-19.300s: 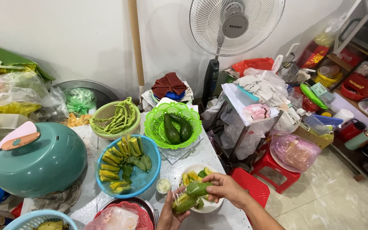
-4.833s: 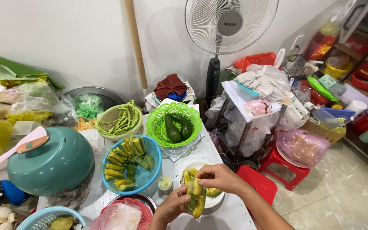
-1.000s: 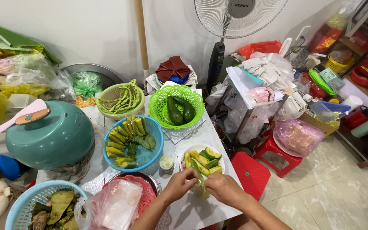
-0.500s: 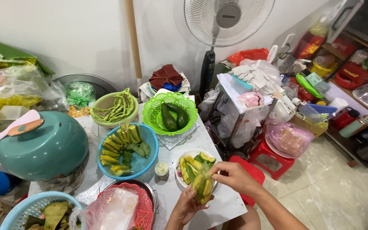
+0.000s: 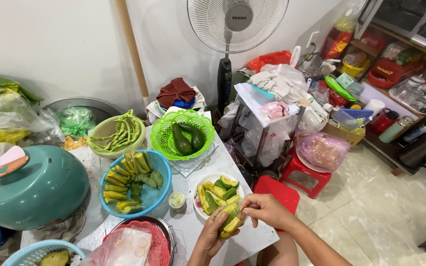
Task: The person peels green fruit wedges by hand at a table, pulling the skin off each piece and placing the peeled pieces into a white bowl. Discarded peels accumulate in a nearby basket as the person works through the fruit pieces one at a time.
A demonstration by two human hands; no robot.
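1. Lower centre of frame: left hand (image 5: 212, 235) cups a bundle of yellow-green fruit slices (image 5: 230, 222) from below, fingers curled around it.
2. Right hand (image 5: 266, 209) comes in from the right; its fingertips pinch the upper end of the same bundle. Both hands touch the slices.
3. The bundle hangs over the near rim of a round white plate (image 5: 198, 213), which bears more slices with yellow flesh and glossy green skin.
4. Just left of the plate: a small clear cup (image 5: 176, 200) with pale contents.
5. Left centre: smooth blue plastic bowl (image 5: 160, 189) holding elongated slices, fanned along its wall.
6. Above it: bright green latticed basket (image 5: 161, 139) with two whole dark green fruits; to its left a pale green basket (image 5: 99, 132) of long thin pods.
7. Far left: domed teal lid (image 5: 40, 187), matte.
8. Bottom: red perforated basket (image 5: 159, 244) containing a crinkled clear bag.
9. Upper centre: standing fan (image 5: 237, 22), wire grille.
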